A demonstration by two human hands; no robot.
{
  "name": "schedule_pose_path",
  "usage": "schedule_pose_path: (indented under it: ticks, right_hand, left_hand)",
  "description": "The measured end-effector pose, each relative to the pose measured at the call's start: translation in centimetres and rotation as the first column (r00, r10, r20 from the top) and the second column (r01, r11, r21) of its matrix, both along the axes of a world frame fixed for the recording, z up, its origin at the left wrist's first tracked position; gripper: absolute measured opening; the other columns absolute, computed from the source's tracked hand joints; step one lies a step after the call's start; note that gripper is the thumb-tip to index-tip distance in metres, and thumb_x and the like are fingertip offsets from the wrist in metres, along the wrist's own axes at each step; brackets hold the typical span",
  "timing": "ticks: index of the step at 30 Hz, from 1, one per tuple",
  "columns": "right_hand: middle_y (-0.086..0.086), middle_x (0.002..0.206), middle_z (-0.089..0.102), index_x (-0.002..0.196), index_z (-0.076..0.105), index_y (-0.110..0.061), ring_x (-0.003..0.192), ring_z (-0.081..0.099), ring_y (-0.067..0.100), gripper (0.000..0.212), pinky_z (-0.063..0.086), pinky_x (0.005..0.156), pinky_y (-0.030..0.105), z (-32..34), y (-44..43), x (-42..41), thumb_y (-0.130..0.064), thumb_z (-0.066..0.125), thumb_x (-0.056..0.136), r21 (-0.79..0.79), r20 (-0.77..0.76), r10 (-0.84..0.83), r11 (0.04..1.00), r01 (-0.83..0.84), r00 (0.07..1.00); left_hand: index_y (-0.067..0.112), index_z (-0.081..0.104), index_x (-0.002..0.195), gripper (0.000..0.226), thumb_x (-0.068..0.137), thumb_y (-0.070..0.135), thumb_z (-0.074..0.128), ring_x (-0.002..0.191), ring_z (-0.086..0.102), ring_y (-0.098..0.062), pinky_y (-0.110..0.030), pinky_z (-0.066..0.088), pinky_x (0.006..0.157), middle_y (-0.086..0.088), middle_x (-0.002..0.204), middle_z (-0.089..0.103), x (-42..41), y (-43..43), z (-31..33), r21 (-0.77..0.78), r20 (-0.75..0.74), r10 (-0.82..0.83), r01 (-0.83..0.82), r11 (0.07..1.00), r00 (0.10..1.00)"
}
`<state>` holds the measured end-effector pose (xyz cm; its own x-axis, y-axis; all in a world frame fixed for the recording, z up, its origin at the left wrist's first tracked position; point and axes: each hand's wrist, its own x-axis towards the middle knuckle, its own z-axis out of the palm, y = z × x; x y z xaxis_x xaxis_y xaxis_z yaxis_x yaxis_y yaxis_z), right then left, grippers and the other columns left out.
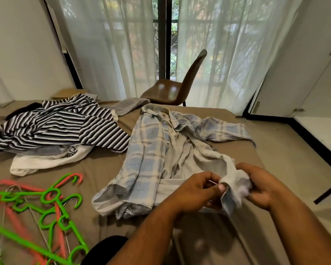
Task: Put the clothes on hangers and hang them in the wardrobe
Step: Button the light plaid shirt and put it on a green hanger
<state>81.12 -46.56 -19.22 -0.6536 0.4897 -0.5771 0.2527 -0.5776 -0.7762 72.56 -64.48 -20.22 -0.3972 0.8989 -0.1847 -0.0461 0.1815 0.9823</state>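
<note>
A pale blue plaid shirt (pixel 157 150) lies spread on the brown bed (pixel 103 165), collar toward the far edge. One sleeve end is bunched and partly inside out near the front. My left hand (pixel 195 190) pinches that sleeve cuff from the left, and my right hand (pixel 260 186) grips the bunched cloth from the right. A pile of green and pink plastic hangers (pixel 36 213) lies at the bed's near left, with thin wire hangers among them. A heap of striped and white clothes (pixel 61 129) sits at the far left.
A brown chair (pixel 176 88) stands beyond the bed in front of sheer white curtains (pixel 227 54). A grey garment (pixel 128 106) lies at the bed's far edge. White wardrobe doors (pixel 313 83) stand at the right, across a strip of floor.
</note>
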Motion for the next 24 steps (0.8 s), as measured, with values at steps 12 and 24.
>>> schedule_pose_path:
  ticks: [12,24]
  right_hand:
    - [-0.002,0.132,0.065,0.144,0.055,-0.026,0.110,0.062,0.009,0.059,0.046,0.096,0.021,-0.1,-12.0,-9.0,-0.041,0.073,0.090,0.777,0.451,0.607,0.093,-0.622,0.654]
    - [0.012,0.140,0.053,0.141,0.048,-0.017,0.124,0.053,0.033,0.076,0.050,0.097,0.040,-10.0,-4.6,-5.3,-0.059,0.071,0.082,0.651,0.602,0.031,0.561,-0.512,0.798]
  left_hand:
    - [0.020,0.058,0.124,0.032,0.095,0.032,0.062,0.119,0.052,-0.032,-0.044,0.044,0.096,-0.013,0.130,0.054,-12.7,-10.1,-3.4,-0.062,-0.768,0.578,-0.930,0.362,0.276]
    - [-0.004,0.071,0.108,0.063,0.084,0.055,0.074,0.092,0.071,-0.035,-0.039,0.058,0.077,-0.023,0.107,0.072,-14.5,-12.0,-7.2,-0.512,-0.385,0.516,-0.642,0.570,0.765]
